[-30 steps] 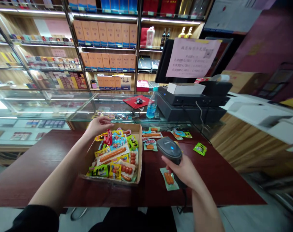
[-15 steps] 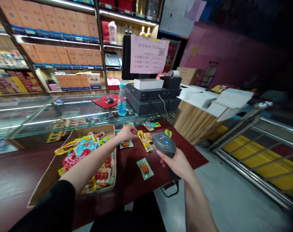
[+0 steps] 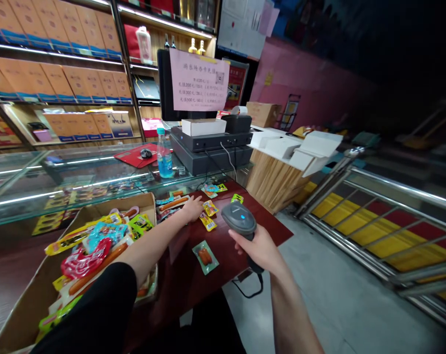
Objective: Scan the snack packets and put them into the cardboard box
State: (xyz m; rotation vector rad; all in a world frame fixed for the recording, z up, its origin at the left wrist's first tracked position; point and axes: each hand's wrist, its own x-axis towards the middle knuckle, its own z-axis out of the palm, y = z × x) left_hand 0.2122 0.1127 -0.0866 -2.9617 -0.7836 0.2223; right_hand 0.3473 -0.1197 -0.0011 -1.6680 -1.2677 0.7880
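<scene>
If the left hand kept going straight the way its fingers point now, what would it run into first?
Most likely the small yellow packets just beyond the left hand's fingertips, though its height above the table is unclear.

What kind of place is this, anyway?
It looks like a shop counter, perhaps at a play venue. The right hand holds a barcode scanner near packaged snacks, the boxes stand in rows on lit shelves, and a screen stands beside a receipt printer.
</scene>
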